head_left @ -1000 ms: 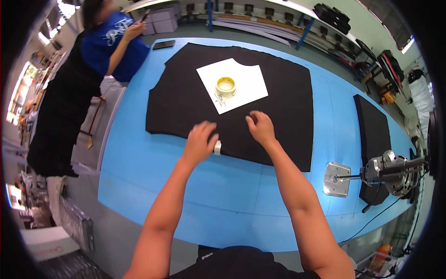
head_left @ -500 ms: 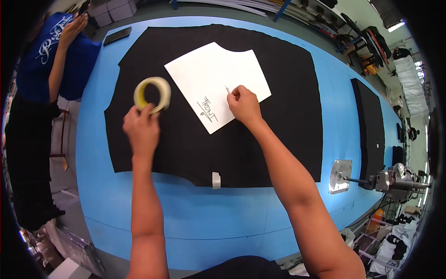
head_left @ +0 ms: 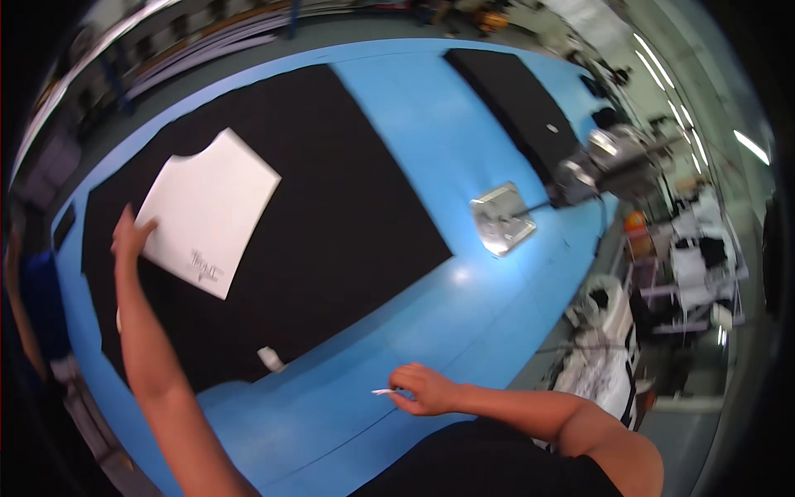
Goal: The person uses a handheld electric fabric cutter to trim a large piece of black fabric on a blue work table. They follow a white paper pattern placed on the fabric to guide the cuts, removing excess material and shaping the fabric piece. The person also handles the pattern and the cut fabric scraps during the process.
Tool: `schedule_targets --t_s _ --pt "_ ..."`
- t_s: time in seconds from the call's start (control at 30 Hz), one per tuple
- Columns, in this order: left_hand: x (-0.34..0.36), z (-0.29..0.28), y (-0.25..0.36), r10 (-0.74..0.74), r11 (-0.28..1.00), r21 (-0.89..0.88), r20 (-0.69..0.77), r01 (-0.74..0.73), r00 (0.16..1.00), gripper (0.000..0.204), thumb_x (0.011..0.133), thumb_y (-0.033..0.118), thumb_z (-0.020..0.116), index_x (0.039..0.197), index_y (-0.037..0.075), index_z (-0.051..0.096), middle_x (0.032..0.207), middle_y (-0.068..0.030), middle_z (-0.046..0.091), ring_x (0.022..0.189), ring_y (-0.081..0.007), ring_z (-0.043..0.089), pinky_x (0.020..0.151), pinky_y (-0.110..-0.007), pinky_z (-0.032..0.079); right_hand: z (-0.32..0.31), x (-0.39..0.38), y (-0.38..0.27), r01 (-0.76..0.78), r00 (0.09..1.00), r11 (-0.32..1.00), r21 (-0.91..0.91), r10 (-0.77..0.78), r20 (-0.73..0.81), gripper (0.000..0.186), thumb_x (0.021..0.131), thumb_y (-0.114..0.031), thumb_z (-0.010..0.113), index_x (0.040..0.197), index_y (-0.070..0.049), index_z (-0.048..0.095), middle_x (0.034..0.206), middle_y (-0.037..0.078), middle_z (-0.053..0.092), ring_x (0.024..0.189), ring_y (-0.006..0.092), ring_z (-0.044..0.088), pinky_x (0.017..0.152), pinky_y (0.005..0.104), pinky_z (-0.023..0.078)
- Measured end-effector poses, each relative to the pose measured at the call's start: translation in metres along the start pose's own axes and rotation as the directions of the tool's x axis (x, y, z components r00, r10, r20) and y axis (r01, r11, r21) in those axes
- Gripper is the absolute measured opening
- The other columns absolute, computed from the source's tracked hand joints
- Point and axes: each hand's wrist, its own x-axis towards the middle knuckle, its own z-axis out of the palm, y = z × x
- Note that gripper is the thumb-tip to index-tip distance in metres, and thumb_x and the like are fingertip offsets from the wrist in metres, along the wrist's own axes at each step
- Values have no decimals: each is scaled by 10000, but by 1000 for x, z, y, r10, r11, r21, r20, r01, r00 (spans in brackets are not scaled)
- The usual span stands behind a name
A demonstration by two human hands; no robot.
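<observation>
Left hand (head_left: 134,238), grip parted, touches an angular white paper pattern (head_left: 214,207), handwritten end (head_left: 205,265) lowermost; right hand (head_left: 422,389) pinches a slim white stick (head_left: 382,392).

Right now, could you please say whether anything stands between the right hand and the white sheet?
Nothing visible does: only the blue table and black fabric lie between the right hand and the white sheet. The small white tag at the fabric's near edge sits left of that path.

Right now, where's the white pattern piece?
The white pattern piece lies on the black fabric, left of centre in the head view, with your left hand at its left edge.
</observation>
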Motion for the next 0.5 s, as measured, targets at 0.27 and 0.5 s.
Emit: schedule_targets --t_s 0.27,0.5 --pt "-174 -85 -20 154 629 -765 -50 -137 987 671 959 194 637 1508 -53 341 1483 -169 460 1315 -244 475 1126 -355 338 -43 -194 29 -406 868 900 158 434 -240 56 888 -88 567 933 -61 546 841 102 583 729 281 590 652 399 472" --pt "-573 -199 163 457 653 -713 100 -257 884 600 972 195 680 1436 -73 410 1315 -240 567 1116 -280 550 931 -363 468 4 -374 159 -334 840 928 168 373 -394 181 897 -114 589 1060 -71 651 908 98 617 785 244 635 715 345 517"
